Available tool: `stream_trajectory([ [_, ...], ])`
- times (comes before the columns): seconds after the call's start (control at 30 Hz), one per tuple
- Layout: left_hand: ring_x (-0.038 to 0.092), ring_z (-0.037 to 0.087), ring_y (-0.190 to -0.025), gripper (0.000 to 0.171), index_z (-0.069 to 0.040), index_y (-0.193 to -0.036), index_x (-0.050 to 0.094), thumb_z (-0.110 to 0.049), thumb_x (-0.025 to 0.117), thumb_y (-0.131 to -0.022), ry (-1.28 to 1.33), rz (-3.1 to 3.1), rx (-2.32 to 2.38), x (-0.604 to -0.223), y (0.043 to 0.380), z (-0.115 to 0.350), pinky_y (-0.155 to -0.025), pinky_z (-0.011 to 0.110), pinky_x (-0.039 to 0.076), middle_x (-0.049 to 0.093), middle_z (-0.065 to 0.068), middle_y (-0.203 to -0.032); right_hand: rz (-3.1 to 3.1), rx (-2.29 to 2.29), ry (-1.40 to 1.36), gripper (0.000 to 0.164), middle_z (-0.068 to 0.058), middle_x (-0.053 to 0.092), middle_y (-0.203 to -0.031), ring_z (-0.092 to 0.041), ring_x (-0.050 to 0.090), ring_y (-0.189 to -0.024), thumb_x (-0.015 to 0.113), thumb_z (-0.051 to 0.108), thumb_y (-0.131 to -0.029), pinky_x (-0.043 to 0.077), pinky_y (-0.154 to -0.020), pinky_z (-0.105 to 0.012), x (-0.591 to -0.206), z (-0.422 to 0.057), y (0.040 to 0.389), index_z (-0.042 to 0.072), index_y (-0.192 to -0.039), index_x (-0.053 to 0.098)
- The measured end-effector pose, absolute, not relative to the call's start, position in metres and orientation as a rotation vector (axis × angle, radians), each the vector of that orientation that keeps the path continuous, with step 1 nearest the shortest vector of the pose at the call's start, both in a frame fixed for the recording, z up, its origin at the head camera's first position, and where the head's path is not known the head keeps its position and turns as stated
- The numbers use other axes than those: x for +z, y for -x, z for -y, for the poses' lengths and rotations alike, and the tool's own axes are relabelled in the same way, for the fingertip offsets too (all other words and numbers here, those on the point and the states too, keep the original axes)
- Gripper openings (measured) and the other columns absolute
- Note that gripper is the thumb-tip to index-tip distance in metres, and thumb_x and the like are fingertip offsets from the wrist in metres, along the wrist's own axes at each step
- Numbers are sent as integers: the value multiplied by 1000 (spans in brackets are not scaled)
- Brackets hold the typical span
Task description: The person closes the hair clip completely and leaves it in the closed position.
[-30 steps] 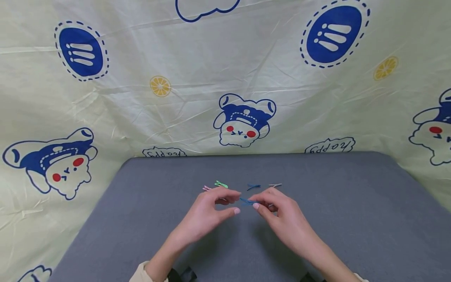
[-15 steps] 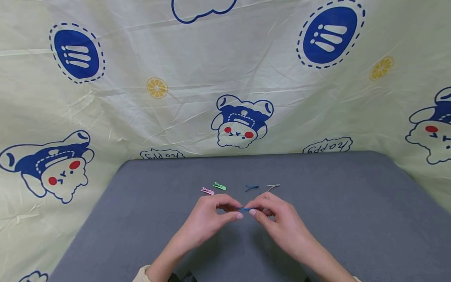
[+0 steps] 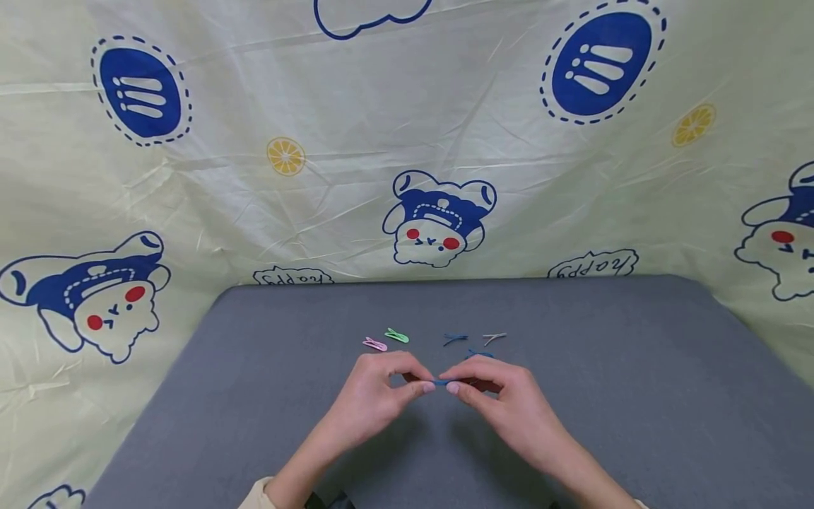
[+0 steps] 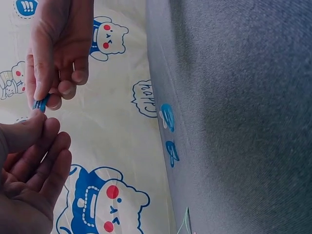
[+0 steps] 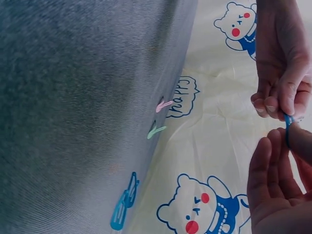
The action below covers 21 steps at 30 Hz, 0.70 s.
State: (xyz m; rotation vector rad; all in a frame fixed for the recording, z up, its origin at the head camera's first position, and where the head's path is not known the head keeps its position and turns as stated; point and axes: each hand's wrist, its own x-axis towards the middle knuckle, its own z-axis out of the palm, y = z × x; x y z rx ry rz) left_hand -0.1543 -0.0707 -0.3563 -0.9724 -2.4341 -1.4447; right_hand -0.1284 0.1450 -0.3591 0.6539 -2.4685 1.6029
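Between my hands, above the table, is a small blue snap hair clip (image 3: 441, 382). My left hand (image 3: 381, 393) pinches one end of it between thumb and fingertips. The other end is pinched by my right hand (image 3: 509, 399). In the right wrist view, a thin blue strip of the clip (image 5: 288, 130) shows between the fingers; much of it is hidden. Beyond my right hand lie two blue hair clips, one farther back (image 3: 455, 338) and one by the knuckles (image 3: 480, 353). A pale grey hair clip (image 3: 494, 338) is to their right.
Past my left hand, a pink hair clip (image 3: 375, 344) and a green hair clip (image 3: 397, 336) lie on the grey cloth-covered table (image 3: 305, 318). A pale printed curtain (image 3: 343, 212) hangs behind the table's far edge.
My left hand, apart from the held clip at first, now pinches its end. Both hands have come closer together and slightly nearer. The clip's prongs looked spread earlier; now it looks flat.
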Motion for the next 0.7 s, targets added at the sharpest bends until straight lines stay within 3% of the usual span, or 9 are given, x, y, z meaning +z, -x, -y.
stream_trajectory([
  [0.43, 56, 4, -70, 10, -19, -84, 74, -10, 77, -86, 836, 2426, -1390, -364, 149, 62, -65, 26, 48, 63, -20, -75, 2323, 1417, -533, 18, 16, 63, -80, -8, 56, -72, 77, 19, -85, 48, -65, -25, -371, -136, 125, 34, -95, 76],
  [0.7, 56, 5, -68, 14, -21, -81, 73, -8, 76, -86, 743, 2411, -1465, -363, 144, 57, -66, 28, 49, 62, -18, -71, 2193, 1316, -538, 20, 16, 62, -77, -6, 55, -68, 79, 7, -82, 43, -59, -21, -376, -130, 122, 20, -97, 78],
])
